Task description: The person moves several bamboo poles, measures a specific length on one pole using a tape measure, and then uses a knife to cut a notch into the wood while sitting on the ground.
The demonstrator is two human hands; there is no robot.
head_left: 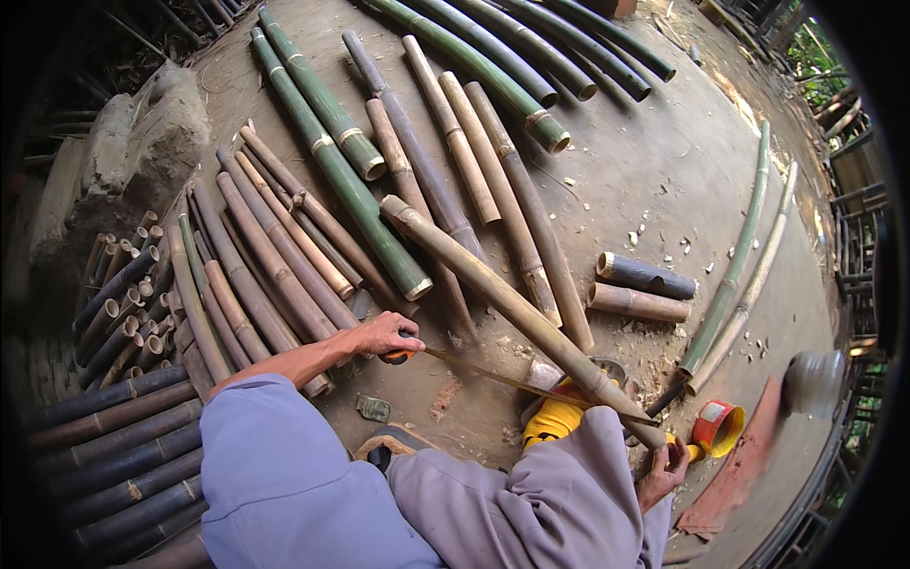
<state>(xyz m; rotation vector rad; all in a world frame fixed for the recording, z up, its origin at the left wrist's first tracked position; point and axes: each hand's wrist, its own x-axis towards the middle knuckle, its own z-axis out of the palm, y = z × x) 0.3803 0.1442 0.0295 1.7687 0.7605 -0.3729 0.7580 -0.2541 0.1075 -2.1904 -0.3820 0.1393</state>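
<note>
A tan bamboo pole [493, 289] slants from the ground toward my lap, its near end resting by my right knee. My left hand [389, 335], left of the pole, is closed around an orange and black tape measure [397, 357]. The yellow tape blade [498, 377] runs from it beneath the pole, toward the pole's near end. At that end my right hand [661, 476] is closed, with thumb and fingers against the pole's tip. Whether it also pinches the tape is hard to see. Beside these fingers lies a red and yellow ring-shaped thing [718, 429] with a yellow stem.
Several green bamboo poles [341, 194] and brown poles [275, 251] lie ahead and to the left. Cut pieces [640, 302], two thin poles [730, 284] and shavings are on the right. Dark poles [123, 450] are stacked at my left. A clear jar [815, 384] stands far right.
</note>
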